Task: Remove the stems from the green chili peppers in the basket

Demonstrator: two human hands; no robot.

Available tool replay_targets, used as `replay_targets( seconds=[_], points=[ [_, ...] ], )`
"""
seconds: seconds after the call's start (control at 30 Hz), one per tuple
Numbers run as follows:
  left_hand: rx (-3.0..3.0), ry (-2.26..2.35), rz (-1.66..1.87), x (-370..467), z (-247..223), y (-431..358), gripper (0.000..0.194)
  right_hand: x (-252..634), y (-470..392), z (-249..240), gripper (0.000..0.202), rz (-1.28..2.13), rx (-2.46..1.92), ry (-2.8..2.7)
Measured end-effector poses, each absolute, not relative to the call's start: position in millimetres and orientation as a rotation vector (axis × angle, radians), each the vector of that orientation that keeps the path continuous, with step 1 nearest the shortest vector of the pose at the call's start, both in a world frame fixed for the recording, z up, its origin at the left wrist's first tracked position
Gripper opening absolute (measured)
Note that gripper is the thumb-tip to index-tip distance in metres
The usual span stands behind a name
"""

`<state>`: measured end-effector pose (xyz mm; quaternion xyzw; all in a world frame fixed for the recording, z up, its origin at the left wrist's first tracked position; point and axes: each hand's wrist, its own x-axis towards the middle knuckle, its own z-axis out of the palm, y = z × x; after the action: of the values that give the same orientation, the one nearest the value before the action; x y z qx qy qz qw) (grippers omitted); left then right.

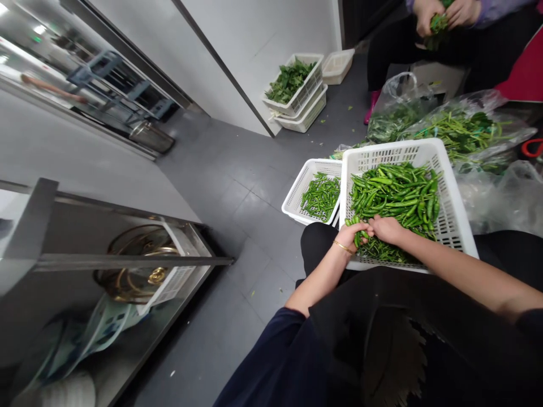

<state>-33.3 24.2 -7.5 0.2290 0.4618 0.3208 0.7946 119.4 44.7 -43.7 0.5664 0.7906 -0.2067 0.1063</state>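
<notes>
A white slotted basket (pixel 456 209) rests on my lap, with a heap of green chili peppers (pixel 396 189) inside. Over its near left corner, my left hand (pixel 351 236) is closed around several green chilies, whose ends poke out of the fist. My right hand (pixel 386 229) meets it at the fingertips, pinched together; whatever is between those fingers is too small to make out. Below the hands lie thin green bits, perhaps stems, in the near part of the basket. Just left stands a smaller white basket (pixel 292 195) holding more green chilies (pixel 321 196).
Stacked white baskets (pixel 303 117) with leafy greens stand by the wall, beside a white tub (pixel 338 66). Plastic bags of greens (pixel 462 133) lie at the right. Another person's hands (pixel 445 14) hold greens. A metal shelf (pixel 127 260) stands at the left.
</notes>
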Motion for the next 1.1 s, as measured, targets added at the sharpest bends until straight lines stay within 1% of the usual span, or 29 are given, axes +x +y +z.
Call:
replay_targets(
  seconds=[0.1, 0.13, 0.17, 0.2, 0.3, 0.33, 0.4, 0.47, 0.53, 0.57, 0.67, 0.7, 0.73, 0.77, 0.83, 0.9, 0.93, 1.0, 1.07, 1.1],
  points=[
    [0.559, 0.977, 0.735, -33, -12, 24, 0.033, 126, 48, -40, 0.024, -0.641, 1.687, 2.336],
    [0.603, 0.997, 0.751, -32, -14, 24, 0.034, 133, 48, -36, 0.022, -0.704, 1.719, 2.344],
    [0.658, 1.032, 0.762, -30, -16, 24, 0.035, 141, 48, -31, 0.022, -0.841, 1.765, 2.344],
    [0.72, 1.072, 0.766, -27, -17, 23, 0.035, 148, 47, -24, 0.023, -1.053, 1.813, 2.326],
    [0.884, 1.115, 0.719, -17, -17, 21, 0.038, 161, 37, -3, 0.029, -1.853, 1.869, 2.119],
    [0.917, 1.093, 0.685, -14, -16, 20, 0.039, 163, 33, 3, 0.03, -2.02, 1.85, 2.052],
    [0.939, 1.053, 0.619, -11, -12, 18, 0.039, 165, 26, 9, 0.031, -2.166, 1.829, 1.997],
    [0.926, 1.054, 0.583, -13, -9, 15, 0.039, 168, 22, 7, 0.03, -2.155, 1.85, 1.984],
    [0.908, 1.073, 0.569, -19, -5, 14, 0.039, 171, 23, -1, 0.029, -1.986, 1.843, 2.015],
    [0.899, 1.084, 0.563, -23, -3, 14, 0.04, 171, 24, -6, 0.028, -1.811, 1.823, 2.064],
    [0.888, 1.126, 0.559, -34, 1, 15, 0.04, 157, 31, -23, 0.028, -1.058, 1.765, 2.198],
    [0.889, 1.142, 0.565, -36, 3, 15, 0.04, 149, 33, -27, 0.028, -0.859, 1.761, 2.199],
    [0.89, 1.157, 0.573, -37, 3, 16, 0.04, 142, 35, -31, 0.027, -0.733, 1.765, 2.185],
    [0.89, 1.167, 0.583, -38, 3, 17, 0.039, 135, 37, -33, 0.025, -0.676, 1.771, 2.164],
    [0.873, 1.18, 0.604, -38, 2, 17, 0.038, 130, 39, -34, 0.023, -0.669, 1.774, 2.13],
    [0.837, 1.185, 0.627, -35, -1, 17, 0.035, 137, 37, -30, 0.021, -0.74, 1.795, 2.148],
    [0.817, 1.183, 0.637, -34, -2, 17, 0.035, 144, 34, -27, 0.021, -0.839, 1.819, 2.174],
    [0.779, 1.165, 0.652, -29, -5, 15, 0.035, 155, 22, -19, 0.025, -1.173, 1.892, 2.215],
    [0.764, 1.123, 0.65, -23, -5, 13, 0.04, 159, 6, -11, 0.031, -1.535, 1.952, 2.217],
    [0.767, 1.092, 0.639, -19, -5, 12, 0.043, 158, -2, -7, 0.033, -1.654, 1.968, 2.208]
  ],
)
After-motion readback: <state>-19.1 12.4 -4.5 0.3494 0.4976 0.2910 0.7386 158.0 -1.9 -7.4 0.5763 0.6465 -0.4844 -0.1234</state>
